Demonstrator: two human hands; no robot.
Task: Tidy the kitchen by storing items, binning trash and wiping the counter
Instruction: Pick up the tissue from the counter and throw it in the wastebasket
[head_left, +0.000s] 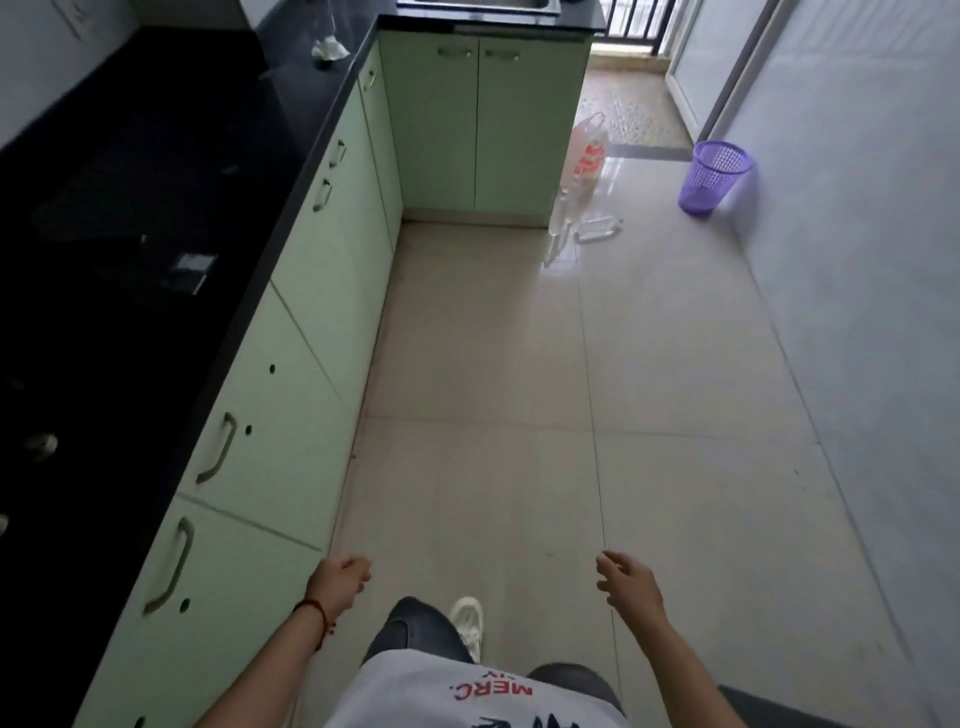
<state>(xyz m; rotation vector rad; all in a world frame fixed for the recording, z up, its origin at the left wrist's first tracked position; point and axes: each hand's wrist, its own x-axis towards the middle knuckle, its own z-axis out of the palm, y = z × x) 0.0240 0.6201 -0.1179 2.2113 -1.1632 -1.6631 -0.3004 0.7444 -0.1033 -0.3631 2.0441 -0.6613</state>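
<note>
— Are the hands carrying anything?

— No. The left hand (340, 577) and the right hand (626, 577) both hang loosely curled and empty above the tiled floor (519, 389).

— Any readable writing?

— "MERC." in red on the white T-shirt (467, 696); the red print on the plastic bag (589, 150) is too blurred.

— And the trash?

— A crumpled tissue (330, 48) lies on the black counter (156, 182) near the sink (478, 6). The purple wastebasket (714, 176) stands by the right wall, and clear bottles (597, 228) lie beside the green cabinets (483, 119).
</note>
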